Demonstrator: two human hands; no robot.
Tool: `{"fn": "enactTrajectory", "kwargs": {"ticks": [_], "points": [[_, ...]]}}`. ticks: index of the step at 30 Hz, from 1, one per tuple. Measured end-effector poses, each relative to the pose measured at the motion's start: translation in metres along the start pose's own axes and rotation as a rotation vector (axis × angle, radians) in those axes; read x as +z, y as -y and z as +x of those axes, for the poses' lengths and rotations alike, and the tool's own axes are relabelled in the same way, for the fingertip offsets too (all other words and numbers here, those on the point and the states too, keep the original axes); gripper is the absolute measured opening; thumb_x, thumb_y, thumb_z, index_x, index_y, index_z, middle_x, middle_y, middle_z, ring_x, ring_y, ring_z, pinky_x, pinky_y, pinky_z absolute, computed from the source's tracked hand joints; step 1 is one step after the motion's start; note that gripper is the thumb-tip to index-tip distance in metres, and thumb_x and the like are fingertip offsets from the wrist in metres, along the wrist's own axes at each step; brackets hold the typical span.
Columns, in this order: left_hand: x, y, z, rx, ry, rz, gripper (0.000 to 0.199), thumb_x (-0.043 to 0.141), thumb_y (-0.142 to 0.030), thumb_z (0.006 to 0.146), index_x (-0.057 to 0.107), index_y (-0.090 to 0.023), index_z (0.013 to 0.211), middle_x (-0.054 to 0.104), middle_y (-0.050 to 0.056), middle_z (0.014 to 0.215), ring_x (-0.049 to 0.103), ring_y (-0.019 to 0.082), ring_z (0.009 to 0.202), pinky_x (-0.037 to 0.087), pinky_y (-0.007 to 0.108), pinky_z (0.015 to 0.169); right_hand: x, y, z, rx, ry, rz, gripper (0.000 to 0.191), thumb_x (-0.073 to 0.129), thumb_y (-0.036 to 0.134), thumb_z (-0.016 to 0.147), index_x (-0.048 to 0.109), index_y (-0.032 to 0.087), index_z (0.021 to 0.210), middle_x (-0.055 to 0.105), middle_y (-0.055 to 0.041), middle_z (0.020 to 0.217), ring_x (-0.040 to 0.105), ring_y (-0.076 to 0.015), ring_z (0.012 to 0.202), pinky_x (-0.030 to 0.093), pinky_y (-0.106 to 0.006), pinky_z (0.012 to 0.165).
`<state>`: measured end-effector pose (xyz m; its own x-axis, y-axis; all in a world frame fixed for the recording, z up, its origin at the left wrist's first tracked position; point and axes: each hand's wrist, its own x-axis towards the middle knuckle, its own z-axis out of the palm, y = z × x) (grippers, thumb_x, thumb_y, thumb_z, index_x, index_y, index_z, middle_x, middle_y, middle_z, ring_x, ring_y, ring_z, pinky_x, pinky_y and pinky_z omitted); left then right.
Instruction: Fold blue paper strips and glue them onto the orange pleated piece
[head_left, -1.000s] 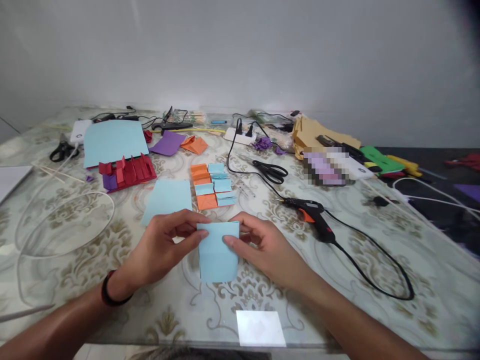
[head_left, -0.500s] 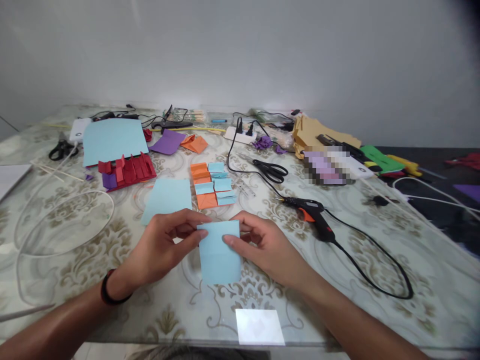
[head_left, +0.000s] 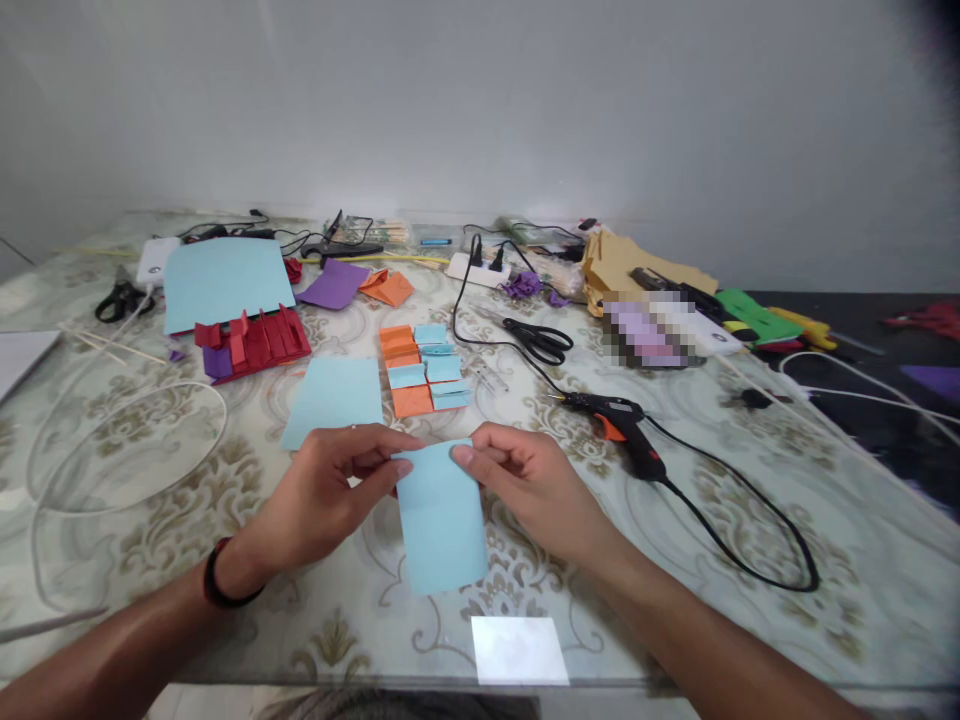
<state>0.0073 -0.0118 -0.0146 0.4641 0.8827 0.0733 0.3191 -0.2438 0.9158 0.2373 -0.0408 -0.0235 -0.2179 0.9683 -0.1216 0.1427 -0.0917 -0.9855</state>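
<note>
A piece of light blue paper hangs between my two hands, above the patterned table. My left hand pinches its upper left corner, thumb in front and fingers behind. At the upper right corner my right hand grips the same paper in the same way. Just beyond my hands lies a larger light blue sheet. Beside it are folded orange and blue paper pieces laid in two columns.
To the right lies a black glue gun with its cord looping forward. Black-handled scissors rest behind it. A red folded paper piece lies at left near a white cable. A white power strip sits farther back.
The blue paper now shows a longer face, its lower edge reaching further down toward me. My right thumb has moved up to the paper's top edge. My left hand has hardly moved.
</note>
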Motion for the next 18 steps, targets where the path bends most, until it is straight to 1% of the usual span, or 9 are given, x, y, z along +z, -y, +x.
{"fn": "enactTrajectory", "kwargs": {"ticks": [2,3,6,7,9,12,15,18], "points": [[0.0003,0.0003,0.0002,-0.002,-0.006,-0.002,0.022,0.067,-0.028,0.095,0.079,-0.020,0.112,0.067,-0.001,0.070,0.049,0.010,0.059,0.040,0.021,0.054,-0.0003,0.0007,0.0013,-0.007,-0.010,-0.006,0.049,0.068,0.063,0.089,0.054,0.020,0.072,0.037,0.0071,0.058,0.028,-0.0090,0.052,0.021,-0.024,0.048],[0.0003,0.0007,0.0004,-0.002,-0.010,0.002,0.022,0.067,-0.028,0.095,0.079,-0.020,0.112,0.064,-0.001,0.067,0.048,0.010,0.058,0.039,0.021,0.053,-0.0005,0.0011,0.0019,-0.017,-0.019,-0.006,0.047,0.068,0.062,0.090,0.057,0.019,0.073,0.039,0.0065,0.058,0.031,-0.0093,0.052,0.024,-0.024,0.048],[0.0003,0.0018,0.0011,-0.006,-0.013,0.014,0.023,0.066,-0.029,0.095,0.079,-0.020,0.112,0.058,-0.003,0.063,0.046,0.010,0.058,0.037,0.021,0.052,-0.0010,0.0023,0.0023,-0.056,-0.046,0.006,0.040,0.065,0.056,0.093,0.066,0.019,0.082,0.054,0.0029,0.065,0.047,-0.0117,0.058,0.037,-0.024,0.054],[0.0004,0.0021,0.0014,-0.009,-0.010,0.014,0.023,0.066,-0.029,0.095,0.079,-0.020,0.112,0.058,-0.003,0.063,0.046,0.010,0.058,0.037,0.022,0.052,-0.0011,0.0024,0.0021,-0.071,-0.057,0.002,0.038,0.065,0.055,0.094,0.067,0.018,0.083,0.057,0.0019,0.067,0.050,-0.0122,0.060,0.039,-0.025,0.056],[0.0005,0.0020,0.0017,-0.016,-0.002,0.008,0.023,0.066,-0.028,0.095,0.079,-0.020,0.112,0.059,-0.002,0.065,0.047,0.011,0.058,0.037,0.022,0.052,-0.0012,0.0021,0.0016,-0.091,-0.083,-0.026,0.037,0.064,0.053,0.095,0.067,0.018,0.081,0.058,0.0014,0.067,0.049,-0.0120,0.060,0.038,-0.025,0.055],[0.0004,0.0008,0.0016,-0.011,-0.010,0.022,0.023,0.065,-0.028,0.095,0.078,-0.019,0.111,0.059,-0.002,0.065,0.047,0.010,0.058,0.038,0.022,0.053,-0.0016,0.0014,0.0017,-0.075,-0.099,-0.039,0.039,0.064,0.054,0.095,0.068,0.017,0.083,0.056,0.0019,0.066,0.046,-0.0114,0.058,0.036,-0.025,0.054],[-0.0005,-0.0011,0.0016,0.016,-0.059,0.066,0.023,0.065,-0.029,0.096,0.078,-0.018,0.111,0.052,-0.004,0.061,0.041,0.009,0.056,0.035,0.022,0.051,-0.0024,0.0014,0.0030,-0.011,-0.014,0.033,0.039,0.071,0.056,0.090,0.068,0.017,0.086,0.053,0.0041,0.063,0.044,-0.0105,0.057,0.034,-0.024,0.053],[-0.0015,-0.0011,0.0023,0.023,-0.113,0.076,0.023,0.064,-0.028,0.096,0.077,-0.017,0.112,0.050,-0.005,0.060,0.040,0.009,0.055,0.033,0.022,0.050,-0.0030,0.0001,0.0046,0.042,0.073,0.050,0.040,0.076,0.055,0.086,0.068,0.016,0.082,0.053,0.0040,0.063,0.044,-0.0099,0.057,0.033,-0.024,0.053]]}}
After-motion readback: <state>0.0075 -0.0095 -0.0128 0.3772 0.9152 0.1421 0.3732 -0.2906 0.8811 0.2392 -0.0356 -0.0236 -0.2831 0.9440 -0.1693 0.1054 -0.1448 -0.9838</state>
